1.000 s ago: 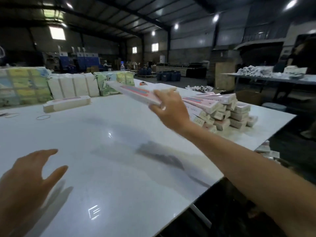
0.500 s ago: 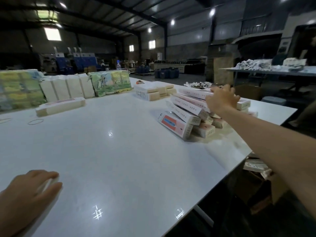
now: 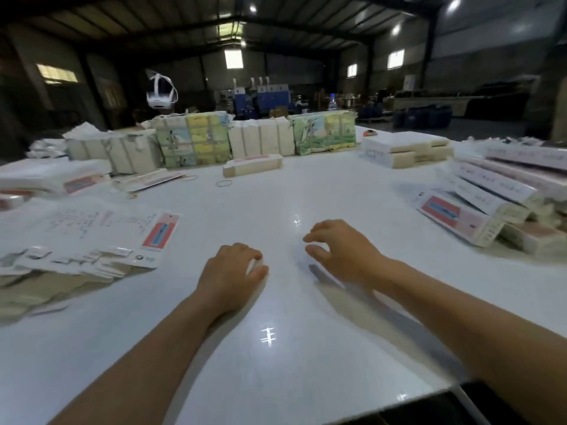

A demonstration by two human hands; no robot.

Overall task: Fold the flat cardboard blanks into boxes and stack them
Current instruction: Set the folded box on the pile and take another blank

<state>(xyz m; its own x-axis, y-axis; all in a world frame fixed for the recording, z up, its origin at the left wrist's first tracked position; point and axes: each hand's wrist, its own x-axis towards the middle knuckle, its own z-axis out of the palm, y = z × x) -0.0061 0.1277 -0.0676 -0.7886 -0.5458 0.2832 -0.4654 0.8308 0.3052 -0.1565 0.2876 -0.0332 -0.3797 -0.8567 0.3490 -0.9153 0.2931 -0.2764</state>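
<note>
Blanks (image 3: 79, 240) lie in a loose, fanned pile of printed cardboard at the far left of the white table (image 3: 276, 378), their brown undersides showing at the near edge; because the sheets overlap unevenly, a hasty pull could bring two at once or slide the pile toward the table's near edge. Right of that pile, the left hand (image 3: 231, 276) rests on the table with fingers curled under; something pale shows at its fingertips, but whether it holds anything cannot be told. Just right of it, the right hand (image 3: 339, 256) hovers with thumb and fingers parted in a loose claw, grasping nothing. Neither hand touches a blank, so the next reach probably goes left across the body, where a forearm could brush the fanned edges. Farther right, the folded boxes (image 3: 491, 207) lean in a slanted stack near the table's right side, the lowest one tilted with its end on the surface; another box set on carelessly could make the leaning rows slip.
</note>
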